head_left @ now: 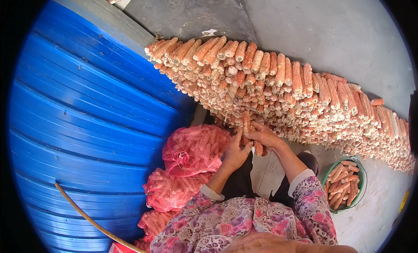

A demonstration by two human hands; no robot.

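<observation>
Both my hands meet in front of my body, at the near face of a tall stack of reddish, stripped corn cobs (285, 72). My left hand (236, 152) is closed round a few corn cobs (246, 119) that stick up between the hands. From the other side, my right hand (266, 137) has its fingers wrapped over the same small bunch. The lower ends of more cobs (258, 148) show beneath the right fingers. How many each hand grips is hidden by the fingers.
Pink mesh sacks (198, 144) full of cobs are piled at my left, beside a blue corrugated metal wall (91, 118). A green bucket (365, 183) of loose cobs stands on the concrete floor (370, 229) at my right. A curved stick (82, 216) leans at the lower left.
</observation>
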